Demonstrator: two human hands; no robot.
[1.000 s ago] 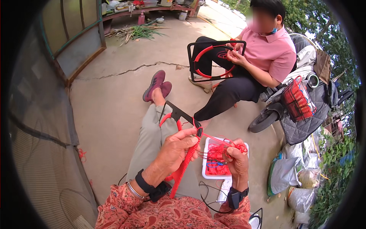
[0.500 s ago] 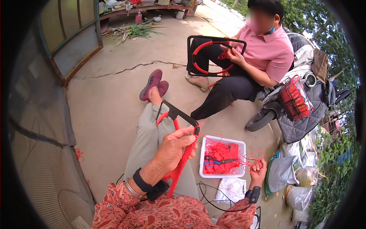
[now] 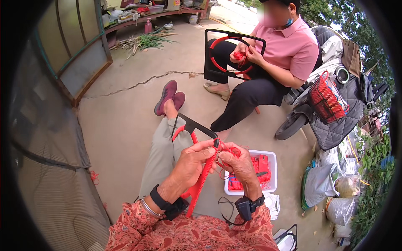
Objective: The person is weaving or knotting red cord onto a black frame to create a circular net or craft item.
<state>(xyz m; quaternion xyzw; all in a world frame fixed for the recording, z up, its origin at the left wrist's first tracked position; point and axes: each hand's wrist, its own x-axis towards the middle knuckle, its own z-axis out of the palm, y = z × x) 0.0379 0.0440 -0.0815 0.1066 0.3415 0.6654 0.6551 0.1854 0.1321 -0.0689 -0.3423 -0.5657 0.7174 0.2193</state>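
A black rectangular frame [image 3: 197,126] with a red-wrapped ring inside lies over my lap, its near side bound closely in red cord [image 3: 200,188]. My left hand [image 3: 193,162] is closed around that frame near its corner. Right beside it, my right hand [image 3: 241,165] pinches a bunched loop of red cord [image 3: 230,151], held against the same corner. Behind my right wrist stands a white plastic tray [image 3: 273,169] of tangled red cord. Scissors [image 3: 262,173] lie on that cord, partly covered by my right hand.
Opposite me sits a person in a pink shirt [image 3: 289,52], working red cord on a similar black frame [image 3: 234,34]. A parked vehicle with a quilted grey cover [image 3: 335,125] and several stuffed sacks [image 3: 320,186] line the right. A door [image 3: 83,62] stands at left.
My right hand has come from beyond the tray's right side to the frame corner beside my left hand, bringing the red cord. The person opposite has shifted their hands on the cord.
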